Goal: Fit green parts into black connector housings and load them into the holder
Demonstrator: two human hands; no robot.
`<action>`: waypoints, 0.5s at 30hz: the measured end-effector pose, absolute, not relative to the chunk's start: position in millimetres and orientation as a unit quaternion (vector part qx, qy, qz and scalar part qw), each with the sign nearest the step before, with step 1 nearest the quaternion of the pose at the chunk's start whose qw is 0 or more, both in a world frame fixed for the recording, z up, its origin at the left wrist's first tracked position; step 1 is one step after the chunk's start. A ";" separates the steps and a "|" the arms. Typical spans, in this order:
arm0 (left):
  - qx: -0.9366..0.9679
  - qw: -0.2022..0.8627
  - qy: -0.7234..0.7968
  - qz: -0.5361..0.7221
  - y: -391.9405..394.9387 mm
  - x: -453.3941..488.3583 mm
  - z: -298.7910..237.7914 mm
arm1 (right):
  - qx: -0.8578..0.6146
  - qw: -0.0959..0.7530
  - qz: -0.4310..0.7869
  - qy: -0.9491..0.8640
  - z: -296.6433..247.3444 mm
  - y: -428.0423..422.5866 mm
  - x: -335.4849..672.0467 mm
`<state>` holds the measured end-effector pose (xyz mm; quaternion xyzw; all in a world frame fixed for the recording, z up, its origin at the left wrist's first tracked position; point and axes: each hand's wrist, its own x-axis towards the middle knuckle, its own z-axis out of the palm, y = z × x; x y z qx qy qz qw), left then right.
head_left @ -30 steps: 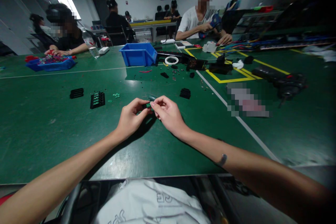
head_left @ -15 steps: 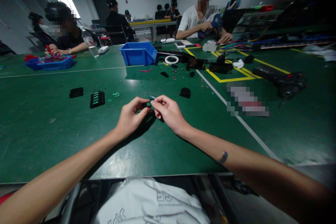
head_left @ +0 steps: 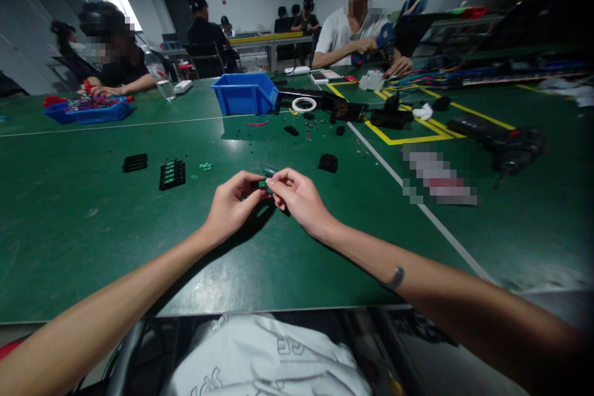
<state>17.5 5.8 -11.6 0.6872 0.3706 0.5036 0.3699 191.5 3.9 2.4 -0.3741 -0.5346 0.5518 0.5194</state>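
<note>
My left hand (head_left: 234, 201) pinches a small black holder (head_left: 255, 185) with a green circuit board (head_left: 263, 184) showing at its right end, just above the table. Thumb and forefinger of my right hand (head_left: 299, 198) press together at that board. A dark rod-shaped piece (head_left: 269, 171) pokes out behind the right fingers; its other end is hidden, so I cannot tell its kind. To the left lie a black holder with green boards in its slots (head_left: 172, 175), another black slotted holder (head_left: 135, 163) and a few loose green boards (head_left: 206, 167). A further black slotted piece (head_left: 328, 163) lies to the right.
Farther back are a blue bin (head_left: 244, 94), a white tape roll (head_left: 304, 105) and scattered small black parts. A black power drill (head_left: 508, 145) lies at right. Across the table, one person handles a drill (head_left: 384, 40); another works over a blue tray of wires (head_left: 90, 111).
</note>
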 end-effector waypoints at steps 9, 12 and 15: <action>0.673 0.388 0.366 0.512 2.9 20.0 -8.8 | -0.372 0.521 0.558 -0.529 2.6 2.5 191.2; 0.674 0.386 0.370 0.509 3.8 19.5 -9.9 | -0.376 0.517 0.561 -0.526 2.7 3.0 191.4; 0.678 0.383 0.369 0.508 4.5 19.0 -10.7 | -0.382 0.511 0.562 -0.526 2.6 3.7 191.6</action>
